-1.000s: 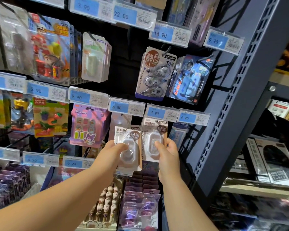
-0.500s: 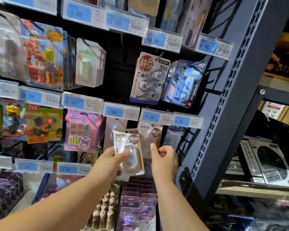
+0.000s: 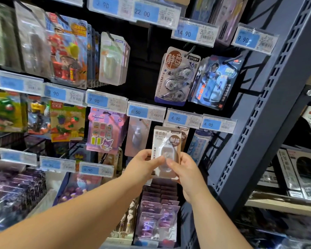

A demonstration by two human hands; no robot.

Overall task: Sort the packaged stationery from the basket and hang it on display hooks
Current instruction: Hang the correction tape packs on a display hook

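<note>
Both hands hold one small blister pack of correction tape [image 3: 166, 141], beige card with a brown round label, in front of the display wall. My left hand [image 3: 142, 166] pinches its left edge, thumb across the clear blister. My right hand [image 3: 185, 169] grips its lower right side. The pack's top sits just under the 4.90 price tag [image 3: 182, 119], in front of an identical pack [image 3: 184, 134] hanging behind it. The hook itself is hidden by the tag. No basket is in view.
Hanging packs fill the black wall: a three-tape pack [image 3: 177, 78], a blue pack [image 3: 215, 81], a purple sticker pack [image 3: 104, 130]. A grey perforated steel upright [image 3: 255, 123] stands at right, with boxed goods on shelves [image 3: 303, 175] beyond. Purple packs [image 3: 158, 212] sit below my hands.
The left hand moved its pack right, in front of the hanging one. The right hand left the hung pack and took hold of the left hand's pack. The camera drew closer.
</note>
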